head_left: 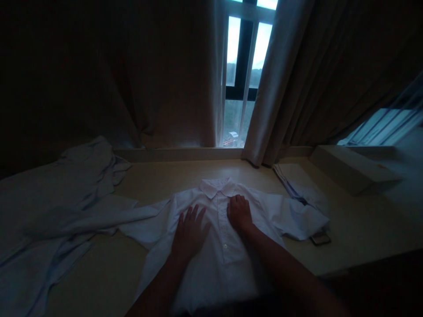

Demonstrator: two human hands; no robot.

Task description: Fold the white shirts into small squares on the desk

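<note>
White, the shirt lies front up on the tabletop, its collar at twelve o'clock and its front apparently closed. Laying it out looks largely done: one sleeve reaches toward three o'clock. Creases remain across the chest, and neither body nor sleeve is folded in. The left hand rests flat on the chest, fingers spread, gripping nothing. The right hand is curled beside the placket; whether it pinches cloth, I cannot tell. Loose garments lie rumpled toward nine to ten o'clock; a seemingly folded garment lies toward two.
</note>
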